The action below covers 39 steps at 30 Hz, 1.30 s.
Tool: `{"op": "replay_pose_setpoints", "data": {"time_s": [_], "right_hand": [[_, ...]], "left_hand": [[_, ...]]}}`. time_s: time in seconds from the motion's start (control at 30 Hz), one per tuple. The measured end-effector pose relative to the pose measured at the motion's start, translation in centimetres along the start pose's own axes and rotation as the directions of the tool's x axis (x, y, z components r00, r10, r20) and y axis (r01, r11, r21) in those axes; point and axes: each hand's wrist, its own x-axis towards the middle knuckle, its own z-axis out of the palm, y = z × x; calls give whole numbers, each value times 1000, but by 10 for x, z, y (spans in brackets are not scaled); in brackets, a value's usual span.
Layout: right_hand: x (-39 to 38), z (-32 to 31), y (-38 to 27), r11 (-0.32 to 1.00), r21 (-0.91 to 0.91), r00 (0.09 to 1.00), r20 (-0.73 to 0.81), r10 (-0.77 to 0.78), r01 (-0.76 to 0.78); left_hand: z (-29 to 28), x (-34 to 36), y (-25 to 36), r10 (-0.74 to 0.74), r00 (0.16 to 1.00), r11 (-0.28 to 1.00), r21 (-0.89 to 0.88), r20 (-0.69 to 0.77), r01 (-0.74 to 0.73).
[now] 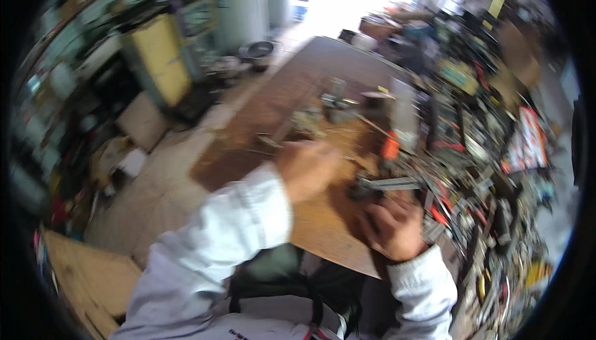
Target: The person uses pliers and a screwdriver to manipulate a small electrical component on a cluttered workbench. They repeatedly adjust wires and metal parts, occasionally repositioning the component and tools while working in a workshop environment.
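My left hand (pixel 308 169) is over the middle of the wooden table (pixel 323 234), smeared by motion. Its fingers are too blurred to read, and a thin metal piece (pixel 268 143) lies just beyond it. Near the table's right edge, my right hand (pixel 395 228) has its fingers curled in. Whatever it may hold is hidden. Directly beyond those fingers lies a flat grey metal bar (pixel 395 183), with a dark metal part (pixel 359 188) at its left end. An orange-tipped tool (pixel 390 146) is farther back, beside a pale upright container (pixel 405 111).
Small metal parts (pixel 335 101) stand on the table's far half. A dense heap of tools and scrap (pixel 472 197) crowds the right side, with a red-and-white packet (pixel 526 141) on it. Left of the table are a yellow panel (pixel 162 58) and a dark basin (pixel 257 51).
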Motion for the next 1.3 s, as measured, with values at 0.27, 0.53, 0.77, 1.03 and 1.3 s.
{"op": "replay_pose_setpoints", "data": {"time_s": [0.27, 0.53, 0.77, 1.03, 1.3], "right_hand": [[-6, 0, -1, 990, 97, 993, 63, 96, -102], [-8, 4, 7, 986, 122, 989, -73, 125, -116], [-7, -18, 8, 498, 779, 820, 37, 571, -381], [-13, -27, 19, 96, 922, 894, 334, 298, -376], [-17, -24, 19, -115, 915, 861, 402, 310, -386]], "left_hand": [[1, 5, 0, 70, 997, 995, 77, -11, -69], [-2, 15, 12, 227, 973, 949, 233, -39, -212], [-31, 15, 83, 622, 766, 782, 188, -162, -594], [-51, 17, 91, 653, 725, 754, 100, -219, -650], [-61, 17, 87, 610, 770, 791, 78, -190, -607]]}}
